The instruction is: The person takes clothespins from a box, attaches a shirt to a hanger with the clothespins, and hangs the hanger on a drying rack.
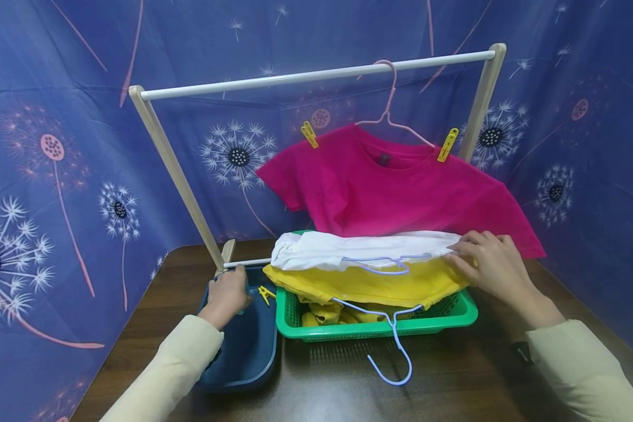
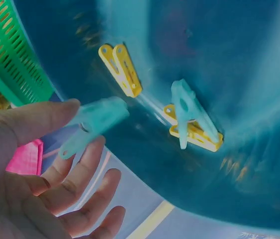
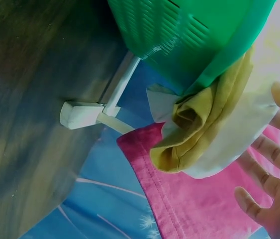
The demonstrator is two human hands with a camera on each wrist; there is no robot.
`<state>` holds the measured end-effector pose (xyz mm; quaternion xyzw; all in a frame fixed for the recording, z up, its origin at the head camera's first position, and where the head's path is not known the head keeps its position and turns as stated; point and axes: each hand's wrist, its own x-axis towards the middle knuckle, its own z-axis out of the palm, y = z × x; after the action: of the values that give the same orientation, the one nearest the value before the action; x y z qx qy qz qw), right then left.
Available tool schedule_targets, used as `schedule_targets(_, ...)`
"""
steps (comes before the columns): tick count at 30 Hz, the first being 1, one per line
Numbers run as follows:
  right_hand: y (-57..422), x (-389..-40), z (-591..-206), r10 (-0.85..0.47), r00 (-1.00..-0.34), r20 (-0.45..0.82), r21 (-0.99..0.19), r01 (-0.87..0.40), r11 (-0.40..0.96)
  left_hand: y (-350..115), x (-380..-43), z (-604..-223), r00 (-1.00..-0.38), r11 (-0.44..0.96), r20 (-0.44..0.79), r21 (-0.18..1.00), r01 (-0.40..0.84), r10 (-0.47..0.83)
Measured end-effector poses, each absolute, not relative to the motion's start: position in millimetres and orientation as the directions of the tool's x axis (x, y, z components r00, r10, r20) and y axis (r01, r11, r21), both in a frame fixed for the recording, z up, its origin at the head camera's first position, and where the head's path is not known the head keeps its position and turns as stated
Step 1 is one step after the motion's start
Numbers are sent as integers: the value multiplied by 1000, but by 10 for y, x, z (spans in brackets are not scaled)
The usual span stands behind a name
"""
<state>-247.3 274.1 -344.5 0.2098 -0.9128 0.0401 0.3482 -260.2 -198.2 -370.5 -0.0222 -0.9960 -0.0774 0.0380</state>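
My left hand (image 1: 227, 296) is over the dark blue basin (image 1: 264, 366). In the left wrist view it pinches a teal clothespin (image 2: 100, 117) between thumb and fingers. Inside the basin lie yellow clothespins (image 2: 122, 69) and another teal clothespin (image 2: 192, 109). My right hand (image 1: 493, 266) holds the right end of a white shirt (image 1: 316, 249), its thumb in front of the cloth. A yellow shirt (image 1: 316, 284) lies just below the white one. Two light-blue hangers are with these shirts: one hanger (image 1: 395, 266) at the white cloth, the other hanger (image 1: 395, 337) hook-down over the basket's front.
Under the shirts stands a green basket (image 1: 369, 334) with more yellow cloth inside. Behind it, a pink shirt (image 1: 401, 193) hangs by a pink hanger (image 1: 387, 97) and yellow clothespins from a rack's white rail (image 1: 274, 78). A patterned blue curtain backs the wooden table (image 1: 327, 392).
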Motion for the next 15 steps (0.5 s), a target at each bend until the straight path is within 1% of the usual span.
schedule_targets(8, 2728, -2512, -3415, -336, -675, 657, 55, -401, 914, -1999, -2536, -3583, -979, 969, 203, 234, 83, 35)
schedule_targets(15, 2721, -2546, -3392, -325, -673, 664, 49, -395, 917, -1980, -2508, -3481, -941, 948, 337, 284, 144, 42)
